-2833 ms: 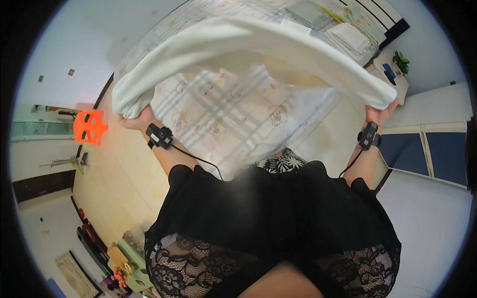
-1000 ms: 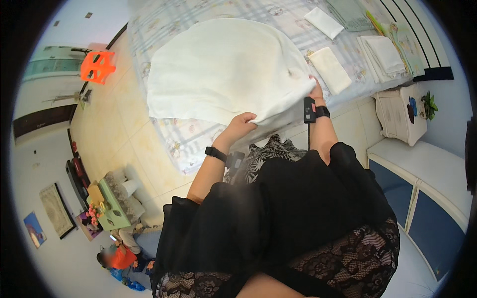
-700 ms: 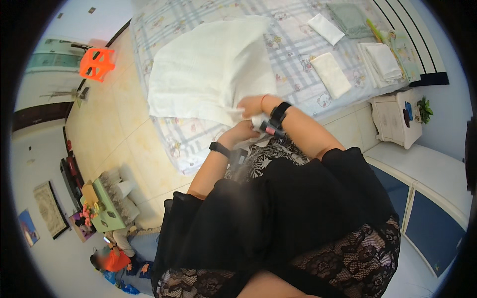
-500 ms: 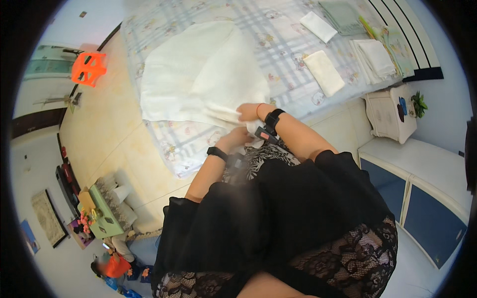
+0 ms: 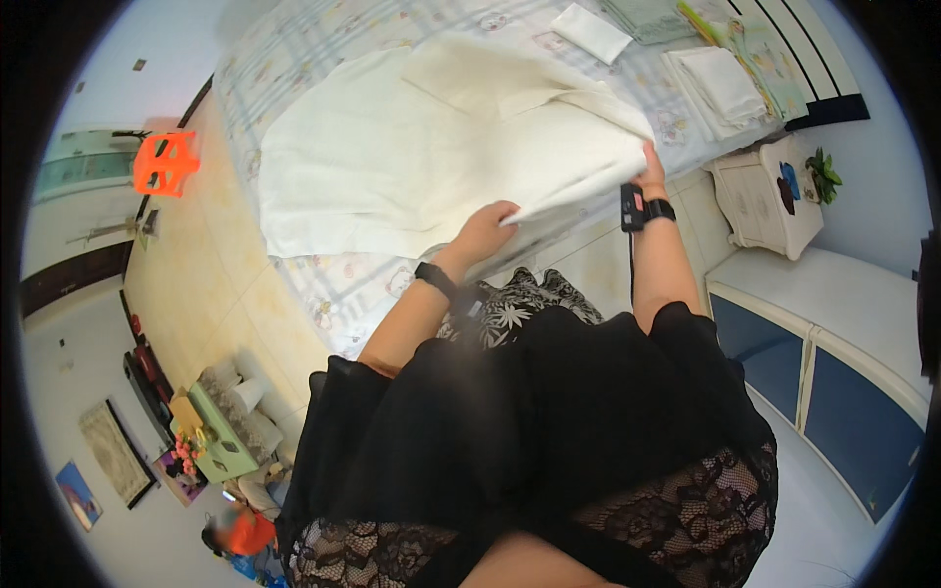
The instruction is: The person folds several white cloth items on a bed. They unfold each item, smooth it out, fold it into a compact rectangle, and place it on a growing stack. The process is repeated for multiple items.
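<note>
Plaid bedspread [image 5: 343,279] | white cloth [image 5: 363,157]: creased, curved outline | hands [image 5: 482,231] [image 5: 649,174] gripping edge

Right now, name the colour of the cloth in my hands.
The cloth is creamy white, seen best in the head view.

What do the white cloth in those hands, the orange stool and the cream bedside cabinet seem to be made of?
White cloth: soft matt fabric, fibre unclear; it drapes and creases.
Orange stool: probably moulded plastic; bright, even colour with cut-out openings.
Cream bedside cabinet: perhaps painted wood or board; pale finish, shaped edges. Its core can't be told.
</note>
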A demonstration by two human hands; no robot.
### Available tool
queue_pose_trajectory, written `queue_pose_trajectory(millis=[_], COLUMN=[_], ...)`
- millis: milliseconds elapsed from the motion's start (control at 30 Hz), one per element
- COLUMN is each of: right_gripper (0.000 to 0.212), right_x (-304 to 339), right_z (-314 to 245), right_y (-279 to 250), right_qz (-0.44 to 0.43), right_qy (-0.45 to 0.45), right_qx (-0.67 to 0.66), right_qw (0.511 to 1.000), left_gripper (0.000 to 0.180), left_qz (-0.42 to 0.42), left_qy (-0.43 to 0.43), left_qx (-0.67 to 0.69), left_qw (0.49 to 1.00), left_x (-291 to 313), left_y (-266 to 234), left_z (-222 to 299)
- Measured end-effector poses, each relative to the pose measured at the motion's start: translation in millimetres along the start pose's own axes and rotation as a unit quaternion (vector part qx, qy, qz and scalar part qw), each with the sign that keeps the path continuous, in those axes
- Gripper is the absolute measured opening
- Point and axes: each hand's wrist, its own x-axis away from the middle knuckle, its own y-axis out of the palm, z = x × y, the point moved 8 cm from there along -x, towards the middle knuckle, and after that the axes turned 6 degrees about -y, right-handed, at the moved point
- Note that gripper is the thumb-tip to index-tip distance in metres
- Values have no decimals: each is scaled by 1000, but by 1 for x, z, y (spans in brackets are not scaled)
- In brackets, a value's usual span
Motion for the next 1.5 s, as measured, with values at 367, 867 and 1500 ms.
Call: queue_pose_trajectory(millis=[367, 867, 1500], right_gripper=[31, 28, 38], right_x=[77, 122, -169], right_z=[144, 57, 44], right_y=[-126, 73, 83], right_qz=[50, -211, -290], right_qy=[351, 200, -62], right_qx=[142, 291, 671], right_qw=[924, 911, 680], left_gripper=[31, 58, 40], left_qz=[-163, -49, -153], left_qy=[-272, -27, -283], left_qx=[56, -24, 93], left_qw=[947, 998, 942], left_x=[-14, -79, -103], left_y=[79, 85, 168], left_z=[-79, 1, -14])
